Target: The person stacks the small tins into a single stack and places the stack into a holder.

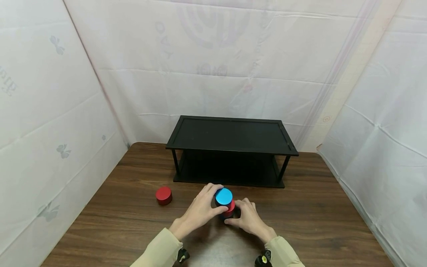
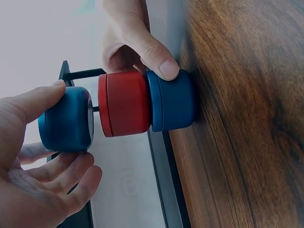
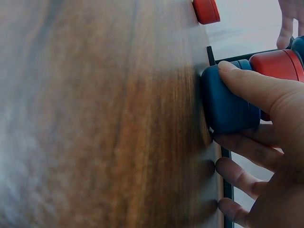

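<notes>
My left hand [image 1: 200, 211] grips a small round blue tin [image 2: 66, 119] between thumb and fingers. In the left wrist view a narrow gap parts this tin from the red tin [image 2: 125, 103] below it. The red one stands on a second blue tin [image 3: 225, 102], which rests on the wooden table. With thumb and fingers, my right hand [image 1: 249, 219] holds that lowest blue tin at its sides. From the head view, the raised tin's bright blue top partly hides the red tin, and little of the lowest tin shows.
Another red tin [image 1: 164, 195] stands alone on the wooden table [image 1: 133, 222], left of the hands. Behind the stack is a black two-tier shelf [image 1: 230, 135] with thin posts. White sheeting [image 1: 213, 74] hangs at the back and both sides.
</notes>
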Demonstrator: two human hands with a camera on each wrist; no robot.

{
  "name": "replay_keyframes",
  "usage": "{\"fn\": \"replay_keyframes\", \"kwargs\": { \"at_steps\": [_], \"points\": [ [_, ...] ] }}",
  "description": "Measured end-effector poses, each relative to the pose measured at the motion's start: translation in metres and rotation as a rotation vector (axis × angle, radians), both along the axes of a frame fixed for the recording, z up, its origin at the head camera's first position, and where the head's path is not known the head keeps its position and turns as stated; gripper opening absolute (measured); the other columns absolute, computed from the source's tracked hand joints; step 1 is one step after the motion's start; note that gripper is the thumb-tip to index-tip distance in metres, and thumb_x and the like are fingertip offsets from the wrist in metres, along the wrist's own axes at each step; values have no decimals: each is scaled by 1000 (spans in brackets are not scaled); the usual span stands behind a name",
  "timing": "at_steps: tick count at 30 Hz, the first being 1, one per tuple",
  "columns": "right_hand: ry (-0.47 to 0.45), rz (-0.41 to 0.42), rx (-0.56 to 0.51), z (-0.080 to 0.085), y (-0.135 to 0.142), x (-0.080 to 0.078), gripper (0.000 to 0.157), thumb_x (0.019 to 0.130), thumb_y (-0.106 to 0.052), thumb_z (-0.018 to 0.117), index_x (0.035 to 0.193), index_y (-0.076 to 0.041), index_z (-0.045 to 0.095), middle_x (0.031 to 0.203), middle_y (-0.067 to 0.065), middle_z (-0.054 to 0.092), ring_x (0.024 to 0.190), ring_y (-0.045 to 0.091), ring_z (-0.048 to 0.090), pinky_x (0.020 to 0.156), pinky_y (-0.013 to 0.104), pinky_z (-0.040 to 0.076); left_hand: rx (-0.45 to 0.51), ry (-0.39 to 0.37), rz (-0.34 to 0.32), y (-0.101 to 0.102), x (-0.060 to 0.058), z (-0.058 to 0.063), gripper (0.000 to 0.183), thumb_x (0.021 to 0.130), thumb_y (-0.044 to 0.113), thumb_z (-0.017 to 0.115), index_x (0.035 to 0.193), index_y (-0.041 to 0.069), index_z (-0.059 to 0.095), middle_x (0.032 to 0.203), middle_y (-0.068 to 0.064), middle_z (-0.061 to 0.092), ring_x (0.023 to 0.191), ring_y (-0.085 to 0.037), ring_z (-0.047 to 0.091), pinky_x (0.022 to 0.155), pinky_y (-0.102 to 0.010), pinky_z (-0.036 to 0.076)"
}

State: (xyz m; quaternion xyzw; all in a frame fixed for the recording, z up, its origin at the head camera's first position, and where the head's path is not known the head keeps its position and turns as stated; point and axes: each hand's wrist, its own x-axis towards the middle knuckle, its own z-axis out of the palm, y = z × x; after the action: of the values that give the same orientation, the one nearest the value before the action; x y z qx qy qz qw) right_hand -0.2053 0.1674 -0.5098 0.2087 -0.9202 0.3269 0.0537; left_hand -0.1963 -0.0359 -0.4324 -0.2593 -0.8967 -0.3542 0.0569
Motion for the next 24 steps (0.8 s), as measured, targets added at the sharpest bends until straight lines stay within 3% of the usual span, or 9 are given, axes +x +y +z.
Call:
{"fn": "replay_keyframes", "kwargs": {
  "at_steps": [24],
  "points": [
    [9,-5,-14,0,0,1,39,69,-36,86,101,-20,69,96,-7,71,86,11,47,78,31,28,-4,-11,-24,7,2,-2,59,85,34,73,134,11,50,125,-5,55,113,-20,56,94,-43,52]
  ]
}}
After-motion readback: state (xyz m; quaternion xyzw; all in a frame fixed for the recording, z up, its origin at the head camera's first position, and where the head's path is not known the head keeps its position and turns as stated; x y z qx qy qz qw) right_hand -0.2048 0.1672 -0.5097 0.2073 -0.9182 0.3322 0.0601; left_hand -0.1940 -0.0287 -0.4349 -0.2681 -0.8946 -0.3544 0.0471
